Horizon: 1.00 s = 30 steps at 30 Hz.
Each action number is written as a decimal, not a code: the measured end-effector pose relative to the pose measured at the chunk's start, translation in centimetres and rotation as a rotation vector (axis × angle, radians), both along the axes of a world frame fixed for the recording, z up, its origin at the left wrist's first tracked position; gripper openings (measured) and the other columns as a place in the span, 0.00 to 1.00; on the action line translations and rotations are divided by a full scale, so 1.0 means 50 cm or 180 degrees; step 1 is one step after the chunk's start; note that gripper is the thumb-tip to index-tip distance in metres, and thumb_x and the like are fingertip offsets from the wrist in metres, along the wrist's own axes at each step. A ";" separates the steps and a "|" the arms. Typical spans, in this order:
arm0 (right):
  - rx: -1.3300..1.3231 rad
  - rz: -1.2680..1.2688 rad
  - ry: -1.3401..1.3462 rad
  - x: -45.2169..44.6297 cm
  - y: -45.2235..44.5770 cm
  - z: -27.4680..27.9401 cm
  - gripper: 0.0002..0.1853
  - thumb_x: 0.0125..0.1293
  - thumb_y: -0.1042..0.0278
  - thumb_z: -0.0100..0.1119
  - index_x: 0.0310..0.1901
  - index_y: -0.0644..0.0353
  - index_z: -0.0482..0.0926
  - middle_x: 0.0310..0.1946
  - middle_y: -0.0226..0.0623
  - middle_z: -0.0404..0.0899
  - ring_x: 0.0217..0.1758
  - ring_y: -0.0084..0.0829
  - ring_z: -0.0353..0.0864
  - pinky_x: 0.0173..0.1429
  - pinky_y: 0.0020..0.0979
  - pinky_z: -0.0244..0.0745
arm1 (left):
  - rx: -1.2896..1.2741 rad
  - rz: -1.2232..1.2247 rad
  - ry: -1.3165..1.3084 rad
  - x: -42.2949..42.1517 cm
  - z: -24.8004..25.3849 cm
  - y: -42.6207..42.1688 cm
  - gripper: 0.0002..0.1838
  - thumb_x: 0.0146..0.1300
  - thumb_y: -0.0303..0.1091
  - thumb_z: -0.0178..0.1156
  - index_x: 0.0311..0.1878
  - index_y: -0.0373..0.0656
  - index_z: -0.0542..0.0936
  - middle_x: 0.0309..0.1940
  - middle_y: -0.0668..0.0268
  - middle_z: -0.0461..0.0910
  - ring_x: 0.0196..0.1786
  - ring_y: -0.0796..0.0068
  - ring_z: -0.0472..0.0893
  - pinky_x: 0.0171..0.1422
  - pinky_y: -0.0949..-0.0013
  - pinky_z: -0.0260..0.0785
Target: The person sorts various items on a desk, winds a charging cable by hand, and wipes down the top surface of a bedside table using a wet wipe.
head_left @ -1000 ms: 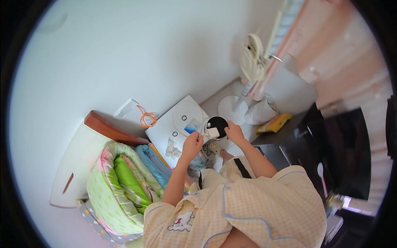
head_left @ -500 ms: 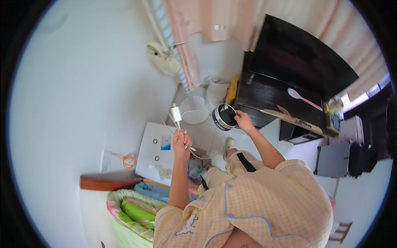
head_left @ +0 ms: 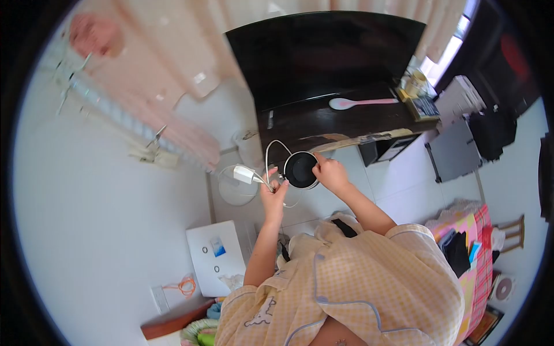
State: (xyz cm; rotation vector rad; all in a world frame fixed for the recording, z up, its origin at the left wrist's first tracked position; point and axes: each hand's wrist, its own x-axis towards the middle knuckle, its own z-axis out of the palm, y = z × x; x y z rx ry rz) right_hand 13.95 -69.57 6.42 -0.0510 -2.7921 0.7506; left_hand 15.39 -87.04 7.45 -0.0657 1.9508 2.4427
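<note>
Left hand (head_left: 274,199) grasped the white charger's (head_left: 243,173) looped cable (head_left: 267,157); right hand (head_left: 332,175) gripped the black-lined round container (head_left: 302,170) by its rim, just beside it. I judged a snagged loop could tug the container loose.

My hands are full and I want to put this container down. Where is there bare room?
The dark stand is bare between the spoon and its worn front edge; its right end, around a box, is crowded. Floor tiles beyond the right hand look bare too.
</note>
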 end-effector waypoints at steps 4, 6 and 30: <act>-0.0025 -0.0363 0.0178 -0.001 0.106 -0.007 0.18 0.50 0.68 0.50 0.45 0.60 0.72 0.17 0.48 0.75 0.20 0.45 0.76 0.28 0.40 0.74 | -0.0474 -0.0384 0.0218 -0.059 -0.033 0.105 0.14 0.53 0.23 0.56 0.44 0.42 0.71 0.16 0.79 0.57 0.17 0.91 0.55 0.18 0.83 0.44; -0.0046 -0.0460 0.0561 -0.002 0.162 -0.017 0.18 0.49 0.69 0.51 0.45 0.60 0.72 0.15 0.45 0.74 0.18 0.43 0.75 0.26 0.39 0.73 | -0.0643 -0.0396 0.0181 -0.079 -0.028 0.171 0.09 0.56 0.25 0.54 0.41 0.42 0.71 0.16 0.78 0.58 0.16 0.91 0.55 0.17 0.83 0.44; -0.1635 -0.2682 0.1138 0.027 0.522 0.007 0.34 0.42 0.90 0.50 0.55 0.52 0.65 0.43 0.47 0.72 0.45 0.49 0.71 0.48 0.37 0.68 | -0.0606 -0.2626 0.0555 -0.186 -0.101 0.650 0.04 0.64 0.30 0.42 0.33 0.42 0.63 0.13 0.76 0.56 0.14 0.88 0.56 0.16 0.80 0.47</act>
